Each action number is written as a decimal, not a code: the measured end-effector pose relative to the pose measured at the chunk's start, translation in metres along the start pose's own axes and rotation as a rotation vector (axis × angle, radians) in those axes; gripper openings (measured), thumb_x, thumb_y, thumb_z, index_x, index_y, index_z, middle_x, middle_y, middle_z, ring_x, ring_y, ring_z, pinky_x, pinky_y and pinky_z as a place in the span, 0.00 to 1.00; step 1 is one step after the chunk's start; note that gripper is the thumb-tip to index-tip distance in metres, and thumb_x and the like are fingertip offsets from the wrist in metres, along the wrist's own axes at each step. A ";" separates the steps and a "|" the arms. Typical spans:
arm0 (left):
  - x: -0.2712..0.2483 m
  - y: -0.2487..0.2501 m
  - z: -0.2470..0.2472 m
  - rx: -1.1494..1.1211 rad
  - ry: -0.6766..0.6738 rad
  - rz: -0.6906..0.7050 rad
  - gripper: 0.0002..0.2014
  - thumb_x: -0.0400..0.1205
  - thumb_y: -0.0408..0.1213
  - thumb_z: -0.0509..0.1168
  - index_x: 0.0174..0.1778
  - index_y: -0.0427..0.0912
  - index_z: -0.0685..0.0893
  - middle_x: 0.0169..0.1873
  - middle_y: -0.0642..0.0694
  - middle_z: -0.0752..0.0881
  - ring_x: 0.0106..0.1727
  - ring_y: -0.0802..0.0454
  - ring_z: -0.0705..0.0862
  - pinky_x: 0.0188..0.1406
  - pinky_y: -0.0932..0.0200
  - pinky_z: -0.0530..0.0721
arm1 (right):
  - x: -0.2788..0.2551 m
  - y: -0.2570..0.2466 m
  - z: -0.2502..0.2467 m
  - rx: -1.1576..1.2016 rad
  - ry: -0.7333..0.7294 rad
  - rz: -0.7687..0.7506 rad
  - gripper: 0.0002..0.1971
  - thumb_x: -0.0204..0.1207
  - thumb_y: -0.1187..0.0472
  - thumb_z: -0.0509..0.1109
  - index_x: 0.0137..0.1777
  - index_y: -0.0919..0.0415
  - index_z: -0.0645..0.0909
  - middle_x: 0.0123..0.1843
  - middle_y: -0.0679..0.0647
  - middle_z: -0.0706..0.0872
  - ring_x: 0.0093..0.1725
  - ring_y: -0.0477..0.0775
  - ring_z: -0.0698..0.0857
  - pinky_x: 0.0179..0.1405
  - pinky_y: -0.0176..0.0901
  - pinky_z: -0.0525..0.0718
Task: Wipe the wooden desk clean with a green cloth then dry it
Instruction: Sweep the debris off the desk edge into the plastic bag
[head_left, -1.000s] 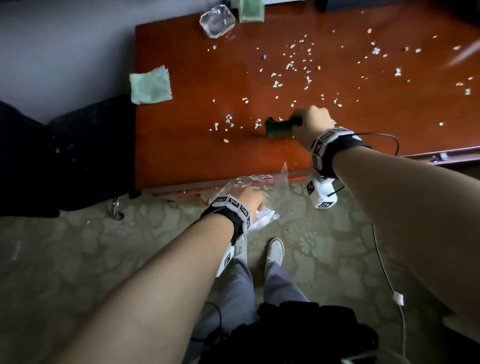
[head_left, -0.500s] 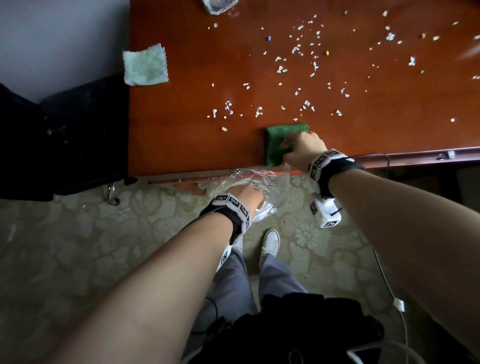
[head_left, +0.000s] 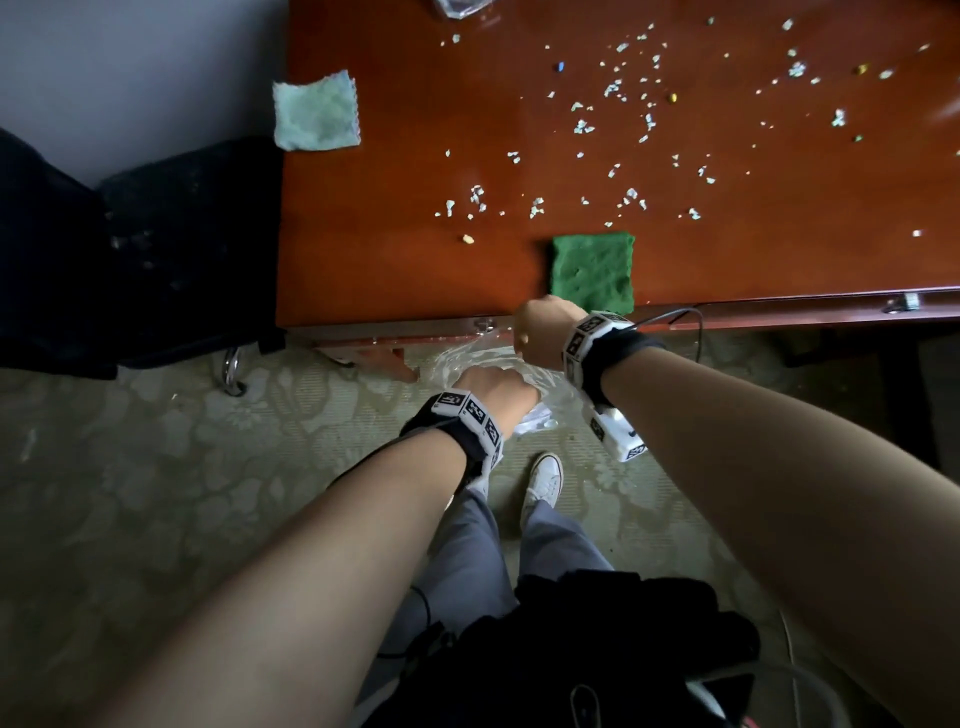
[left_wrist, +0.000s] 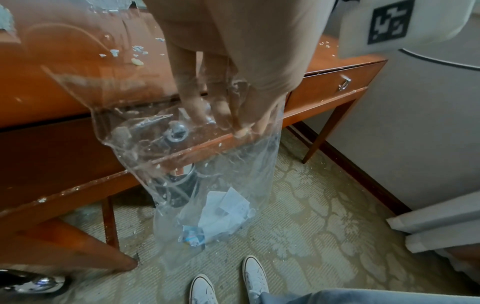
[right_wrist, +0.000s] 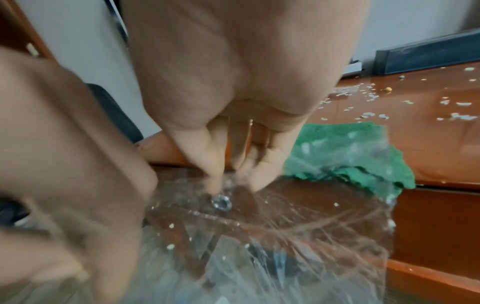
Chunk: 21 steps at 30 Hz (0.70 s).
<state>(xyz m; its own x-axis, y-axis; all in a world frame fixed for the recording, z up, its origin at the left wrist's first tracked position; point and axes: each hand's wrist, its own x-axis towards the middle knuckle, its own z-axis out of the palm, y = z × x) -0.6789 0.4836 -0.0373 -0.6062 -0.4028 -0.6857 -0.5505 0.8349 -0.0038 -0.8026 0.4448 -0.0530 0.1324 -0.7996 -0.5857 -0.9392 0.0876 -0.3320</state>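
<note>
The green cloth (head_left: 593, 271) lies flat on the wooden desk (head_left: 389, 234) by its front edge, with no hand on it; it also shows through plastic in the right wrist view (right_wrist: 350, 156). Paper crumbs (head_left: 613, 130) are scattered beyond it. My left hand (head_left: 496, 387) grips a clear plastic bag (left_wrist: 215, 195) that hangs below the desk edge with paper scraps at its bottom. My right hand (head_left: 543, 332) is at the desk edge left of the cloth, thumb and fingers (right_wrist: 259, 168) pinching the bag's rim (right_wrist: 285, 236).
A pale green cloth (head_left: 317, 111) overhangs the desk's left edge. A glass object (head_left: 462, 6) stands at the far edge. A dark seat (head_left: 130, 249) stands left of the desk. Drawer knobs (left_wrist: 344, 84) stick out below the top. My white shoes (left_wrist: 255, 275) stand on patterned carpet.
My right hand dragged the green cloth to the front edge, let go of it, and moved left to the bag's rim. My left hand stayed on the bag.
</note>
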 end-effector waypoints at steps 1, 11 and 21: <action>-0.002 -0.001 0.002 0.001 0.012 0.000 0.15 0.82 0.29 0.64 0.63 0.46 0.84 0.54 0.45 0.87 0.57 0.41 0.86 0.50 0.50 0.85 | -0.001 -0.001 0.003 -0.015 -0.029 0.000 0.13 0.73 0.63 0.64 0.52 0.58 0.88 0.50 0.57 0.90 0.51 0.59 0.89 0.52 0.49 0.89; -0.029 -0.003 0.012 0.039 0.082 0.063 0.15 0.82 0.24 0.63 0.61 0.42 0.85 0.50 0.44 0.85 0.52 0.43 0.85 0.45 0.48 0.86 | 0.003 -0.010 0.012 -0.053 -0.094 0.032 0.17 0.74 0.61 0.67 0.62 0.62 0.84 0.62 0.60 0.85 0.62 0.62 0.84 0.61 0.53 0.84; -0.034 -0.016 0.030 -0.094 0.099 -0.006 0.11 0.80 0.31 0.66 0.58 0.44 0.84 0.50 0.45 0.86 0.52 0.42 0.86 0.44 0.51 0.84 | 0.005 -0.020 0.013 -0.034 -0.066 0.067 0.17 0.73 0.62 0.64 0.61 0.62 0.83 0.57 0.60 0.87 0.56 0.62 0.86 0.53 0.48 0.86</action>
<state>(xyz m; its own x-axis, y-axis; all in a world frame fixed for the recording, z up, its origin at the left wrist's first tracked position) -0.6325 0.4954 -0.0356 -0.6540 -0.4469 -0.6104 -0.6029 0.7953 0.0636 -0.7784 0.4465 -0.0591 0.0889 -0.7517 -0.6535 -0.9568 0.1179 -0.2658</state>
